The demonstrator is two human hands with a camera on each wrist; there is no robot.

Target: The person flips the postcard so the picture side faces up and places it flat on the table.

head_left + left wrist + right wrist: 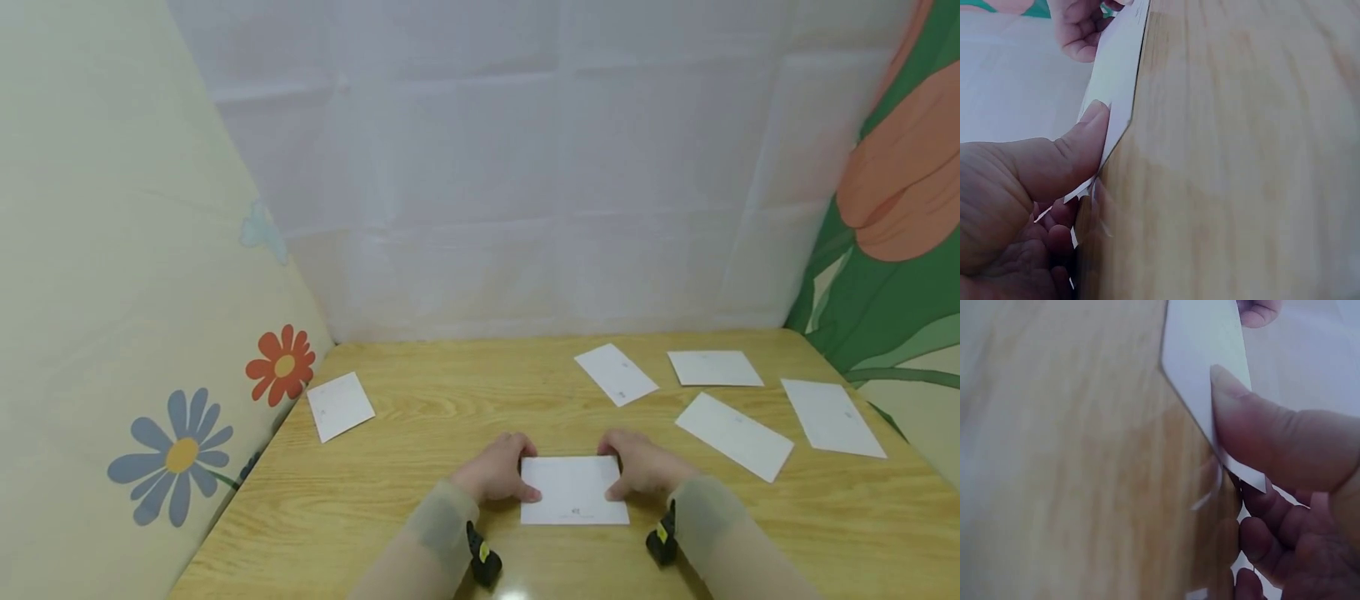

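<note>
A white rectangular card (pixel 574 487) with a small printed mark near its front edge lies close over the wooden table before me. My left hand (pixel 501 472) pinches its left end, thumb on top and fingers curled beneath. At the opposite end my right hand (pixel 641 467) holds it the same way. In the left wrist view the thumb (pixel 1075 153) presses on the face of the card (pixel 1119 75). The right wrist view has the right thumb (pixel 1254 425) on the card (pixel 1194 369), whose corner juts past the fingers below.
Toward the back right lie several similar white cards, among them one card (pixel 617 375) and a longer one (pixel 735 436). Another card (pixel 341 406) rests at the left edge of the table (pixel 442 383). A white cloth (pixel 540 183) hangs behind, with flowered sheets at both sides.
</note>
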